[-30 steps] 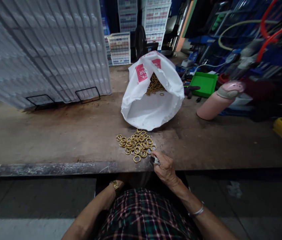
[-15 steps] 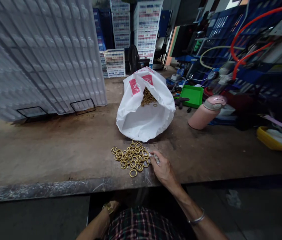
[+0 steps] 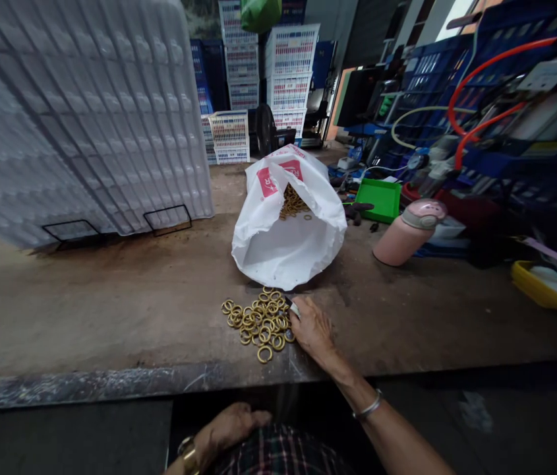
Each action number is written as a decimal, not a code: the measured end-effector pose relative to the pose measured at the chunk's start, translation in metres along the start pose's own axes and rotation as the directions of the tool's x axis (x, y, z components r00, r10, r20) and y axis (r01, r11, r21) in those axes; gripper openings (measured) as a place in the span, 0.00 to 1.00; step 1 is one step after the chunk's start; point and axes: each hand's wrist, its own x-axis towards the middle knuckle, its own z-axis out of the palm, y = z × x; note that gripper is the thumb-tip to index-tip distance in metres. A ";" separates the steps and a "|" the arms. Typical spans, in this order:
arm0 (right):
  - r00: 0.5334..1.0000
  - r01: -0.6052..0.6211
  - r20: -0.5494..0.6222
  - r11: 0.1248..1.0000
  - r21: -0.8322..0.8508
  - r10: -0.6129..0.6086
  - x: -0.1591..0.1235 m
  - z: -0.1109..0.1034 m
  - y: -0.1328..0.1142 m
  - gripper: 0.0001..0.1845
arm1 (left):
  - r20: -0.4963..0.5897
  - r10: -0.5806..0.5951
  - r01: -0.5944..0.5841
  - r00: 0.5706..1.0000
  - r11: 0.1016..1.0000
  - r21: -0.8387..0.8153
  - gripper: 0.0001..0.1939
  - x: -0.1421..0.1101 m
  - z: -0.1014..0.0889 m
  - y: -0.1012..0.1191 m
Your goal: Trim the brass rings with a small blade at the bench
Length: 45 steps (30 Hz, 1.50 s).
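Note:
A loose pile of brass-coloured rings (image 3: 258, 320) lies near the table's front edge. At the pile's right side is my right hand (image 3: 314, 331), its fingers closed around a small pale thing with a dark tip (image 3: 292, 305), too small to name. Below the table edge, close to my lap, my left hand (image 3: 233, 425) is curled; what it holds, if anything, is hidden. Behind the pile a white sack (image 3: 285, 247) with red print lies on its side, mouth towards me. More brass rings (image 3: 292, 203) show inside it.
Tall stacked clear plastic trays (image 3: 124, 119) stand at left with black wire handles low down. To the right are a pink bottle (image 3: 404, 234), a green tray (image 3: 378, 200) and a yellow container (image 3: 545, 290). Behind stand a black fan (image 3: 265, 130) and white crates (image 3: 288, 92).
My left hand has come further into view above my lap. My right hand has turned a little, with its fingertips at the pile's edge. The whole view has tilted up slightly.

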 end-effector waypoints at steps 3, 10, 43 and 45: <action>1.000 0.022 -0.019 0.999 0.036 -0.021 -0.001 0.002 0.003 0.07 | -0.002 0.063 -0.062 0.998 0.997 0.038 0.15 -0.030 -0.007 0.021; 0.982 0.181 -0.115 0.922 0.342 -0.150 -0.007 0.004 0.004 0.10 | -0.319 0.239 -0.322 0.917 0.915 -0.241 0.17 -0.050 -0.016 0.075; 0.959 0.028 0.170 0.674 0.738 -0.226 -0.029 -0.012 -0.040 0.14 | -0.544 0.312 -0.534 0.779 0.784 -0.315 0.16 -0.019 -0.014 0.091; 0.960 0.039 0.161 0.679 0.733 -0.229 -0.030 -0.013 -0.040 0.13 | -0.523 0.312 -0.537 0.793 0.764 -0.358 0.16 -0.017 -0.014 0.089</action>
